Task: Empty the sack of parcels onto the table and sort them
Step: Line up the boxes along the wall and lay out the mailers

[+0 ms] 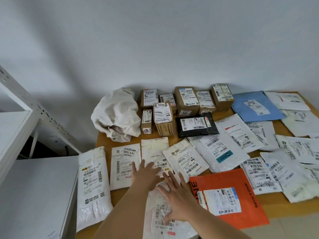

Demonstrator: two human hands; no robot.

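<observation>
The wooden table (pixel 269 210) spreads out beyond both hands, covered in parcels. Far ahead of the left hand, at the back left, lies the crumpled, emptied cloth sack (pixel 116 114). Right of the right hand sits the orange mailer (pixel 245 180), and a blue mailer (pixel 241 107) lies well beyond it. Cardboard boxes (pixel 187 100) cluster straight ahead of both hands, with a black bubble mailer (pixel 196 126) just in front of them. The left hand (pixel 146 175), fingers straight and spread, rests on a white mailer (pixel 154 152). The right hand (pixel 176 197), likewise flat and spread, presses another white mailer (pixel 160 219) nearest the person.
</observation>
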